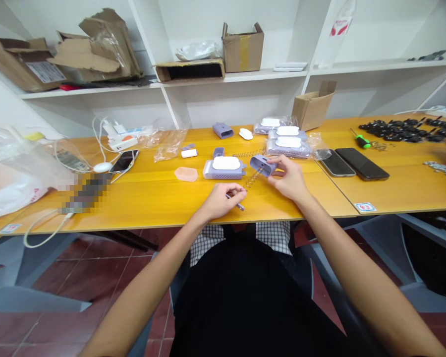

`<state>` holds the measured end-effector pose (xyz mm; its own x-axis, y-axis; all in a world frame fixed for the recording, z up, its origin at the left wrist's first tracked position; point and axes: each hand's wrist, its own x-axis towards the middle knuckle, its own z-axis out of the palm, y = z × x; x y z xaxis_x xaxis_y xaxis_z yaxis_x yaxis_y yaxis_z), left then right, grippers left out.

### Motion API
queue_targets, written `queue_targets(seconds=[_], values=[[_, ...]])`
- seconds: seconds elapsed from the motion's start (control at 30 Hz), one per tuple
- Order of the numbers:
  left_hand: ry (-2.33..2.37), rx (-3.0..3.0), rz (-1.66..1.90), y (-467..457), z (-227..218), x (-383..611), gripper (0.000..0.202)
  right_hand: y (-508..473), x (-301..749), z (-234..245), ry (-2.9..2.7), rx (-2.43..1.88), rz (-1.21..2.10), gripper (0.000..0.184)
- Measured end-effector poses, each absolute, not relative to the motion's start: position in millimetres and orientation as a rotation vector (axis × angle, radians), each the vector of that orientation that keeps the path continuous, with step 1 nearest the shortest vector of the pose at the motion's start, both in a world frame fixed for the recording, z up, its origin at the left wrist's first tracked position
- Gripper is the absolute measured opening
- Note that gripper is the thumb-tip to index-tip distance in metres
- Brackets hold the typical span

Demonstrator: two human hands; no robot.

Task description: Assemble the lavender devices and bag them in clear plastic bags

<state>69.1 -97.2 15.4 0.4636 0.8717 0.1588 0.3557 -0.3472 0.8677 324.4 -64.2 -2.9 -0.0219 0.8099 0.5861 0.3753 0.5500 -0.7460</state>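
My right hand (289, 178) grips a small purple-grey hollow plastic housing (262, 164), its opening turned to the left. A thin metal coil spring (251, 180) runs from that housing down to my left hand (223, 201), whose fingertips pinch its lower end. A short slim dark piece (236, 203) sticks out under the left fingers; its kind is unclear. Just beyond my left hand lies a purple-grey device with a white oval top (226, 167). Another spring (248, 153) rests behind it, beside a small purple-grey cap (218, 152). A translucent pinkish tray (186, 173) lies to the left.
Bagged purple-grey devices (288, 144) stand behind my right hand. Two phones (362, 163) and a green-handled screwdriver (362, 142) lie to the right, near many black parts (397, 130). Another person's hand shows at the right edge. Cables and a power strip (124, 141) sit left.
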Motion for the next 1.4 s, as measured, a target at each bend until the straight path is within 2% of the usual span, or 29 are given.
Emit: queue_targets(seconds=[1.4], values=[[0.989,1.855,0.780,-97.7,13.1,70.1,0.029,-63.6,324.9,-5.1,-1.690,-0.998,0.465,0.035]])
